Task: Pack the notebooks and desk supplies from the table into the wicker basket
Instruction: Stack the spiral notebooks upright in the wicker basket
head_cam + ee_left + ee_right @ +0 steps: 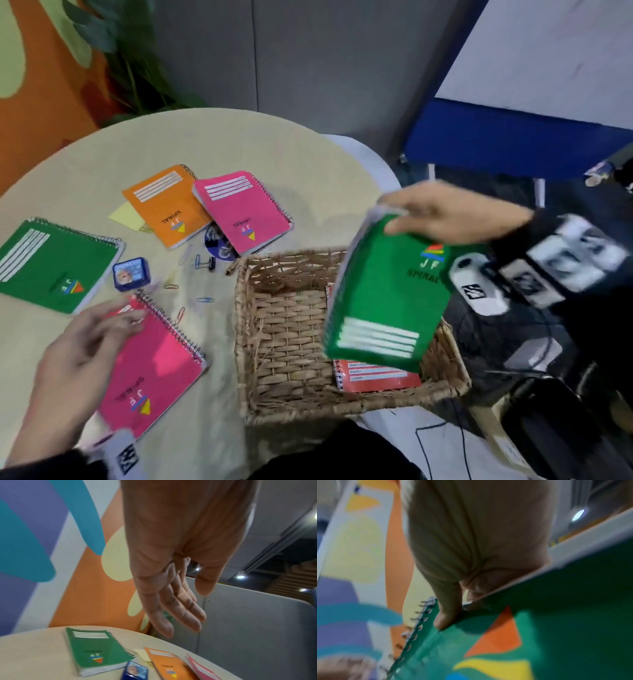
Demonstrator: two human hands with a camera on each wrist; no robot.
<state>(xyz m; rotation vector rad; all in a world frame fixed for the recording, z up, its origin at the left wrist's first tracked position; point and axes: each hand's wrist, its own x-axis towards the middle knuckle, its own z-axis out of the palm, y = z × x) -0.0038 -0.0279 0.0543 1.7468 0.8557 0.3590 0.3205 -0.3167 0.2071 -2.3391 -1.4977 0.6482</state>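
Your right hand (442,214) pinches the green notebook (387,298) by its top edge, thumb on the cover and fingers behind, so the book hangs tilted over the right half of the wicker basket (246,342). Your left hand (80,346) hovers with fingers straight and loosely spread over the near pink notebook (154,370) on the table (85,164); whether the fingertips touch the cover I cannot tell.

The risks, as I judge them: you hold the hanging book by one edge only, so a loose pinch could let it swing or slip before it is low enough, and its lower corner could catch the basket's right rim and leave it propped on edge instead of flat. The wire spiral could also snag the wicker weave.

Inside the basket lies one red notebook (376,377) flat at the right near corner, partly hidden by the green one above it; the rest of the woven floor shows bare.

Further out on the table, to the left, lie a second green notebook (54,263), an orange notebook (164,205) and a far pink notebook (243,209), both far of the basket, a small blue box (132,274), a binder clip (205,263), a yellow sticky pad (125,216) and scattered paper clips (205,300).
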